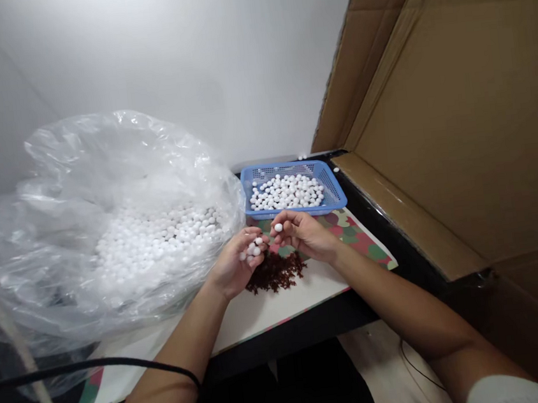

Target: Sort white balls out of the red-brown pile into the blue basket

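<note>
Both hands are meeting over the table [261,311] edge. The left hand [241,259] is cupping palm-up, its fingers curling loosely around a handful of white balls [254,248]. The right hand [304,233] is working right beside it, thumb and forefinger closing narrowly on a single white ball [278,227] and holding it just above the left fingertips.

Directly under the fingers, a pile of reddish-brown scraps [276,272] is lying on the patterned mat [364,243]. Whether those bits are coming off the balls is too small to tell.

Just beyond the fingers, the blue basket [299,212] is sitting with a shallow layer of balls [287,192] covering much of its floor, well below the rim. A couple of stray balls [335,169] are resting past its far corner.

Off to the left of the fingers, the big clear plastic bag [81,202] is gaping open, and a large heap of balls [157,235] is filling its bottom, far more than the basket is carrying. So, judging by the two lots, a modest share is lying in the basket and the bulk is waiting in the bag.

To the right of the fingers, a cardboard box [459,143] is standing open against the table. Nearer the body, a black cable [123,364] is crossing the left forearm.
</note>
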Demonstrator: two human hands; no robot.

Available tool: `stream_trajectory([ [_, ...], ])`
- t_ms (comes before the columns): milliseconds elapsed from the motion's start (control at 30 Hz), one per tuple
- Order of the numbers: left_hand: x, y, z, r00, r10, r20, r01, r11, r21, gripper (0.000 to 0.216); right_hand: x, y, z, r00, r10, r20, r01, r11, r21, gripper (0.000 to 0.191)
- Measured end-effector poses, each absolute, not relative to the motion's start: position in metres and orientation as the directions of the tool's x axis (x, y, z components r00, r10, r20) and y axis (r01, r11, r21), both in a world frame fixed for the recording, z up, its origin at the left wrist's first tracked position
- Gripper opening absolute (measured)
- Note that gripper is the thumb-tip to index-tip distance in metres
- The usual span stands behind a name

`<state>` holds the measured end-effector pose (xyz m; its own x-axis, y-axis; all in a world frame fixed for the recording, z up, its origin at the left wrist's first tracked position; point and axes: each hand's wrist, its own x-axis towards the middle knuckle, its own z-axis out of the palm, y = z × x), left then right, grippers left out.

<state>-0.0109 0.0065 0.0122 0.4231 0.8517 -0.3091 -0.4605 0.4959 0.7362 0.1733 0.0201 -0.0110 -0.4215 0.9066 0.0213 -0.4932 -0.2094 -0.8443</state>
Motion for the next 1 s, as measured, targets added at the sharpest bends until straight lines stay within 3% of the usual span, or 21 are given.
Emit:
stream_trajectory([
  [133,-0.010,0.005,0.015,0.416,0.849,-0.326,-0.444,0.503,0.742,0.023,0.174,0.019,-0.010,-0.431,0.902,-0.017,-0.553,-0.279,-0.785,0.034],
  [300,-0.011,0.006,0.016,0.341,0.861,-0.377,-0.441,0.501,0.745,0.012,0.176,0.019,-0.009,-0.454,0.889,-0.064,-0.570,-0.344,-0.746,0.028],
  [533,-0.011,0.007,0.009,0.374,0.871,-0.318,-0.371,0.455,0.810,0.017,0.174,0.018,-0.008,-0.474,0.878,-0.071,-0.521,-0.345,-0.781,0.027],
  [700,-0.014,0.009,0.009,0.351,0.878,-0.326,-0.341,0.445,0.828,0.020,0.175,0.021,-0.013,-0.373,0.921,-0.115,-0.457,-0.290,-0.841,0.022],
  [767,-0.016,0.010,0.011,0.348,0.883,-0.315,-0.308,0.425,0.851,0.024,0.176,0.024,-0.019,-0.312,0.942,-0.122,-0.328,-0.227,-0.917,0.022],
  [867,-0.019,0.011,0.015,0.333,0.896,-0.295,-0.266,0.389,0.882,0.028,0.177,0.028,-0.027,-0.253,0.967,-0.035,0.017,-0.031,-0.999,0.017],
  [1000,-0.019,0.011,0.018,0.294,0.916,-0.272,-0.263,0.351,0.899,0.029,0.174,0.028,-0.034,-0.363,0.902,0.234,0.423,0.383,-0.821,0.008],
])
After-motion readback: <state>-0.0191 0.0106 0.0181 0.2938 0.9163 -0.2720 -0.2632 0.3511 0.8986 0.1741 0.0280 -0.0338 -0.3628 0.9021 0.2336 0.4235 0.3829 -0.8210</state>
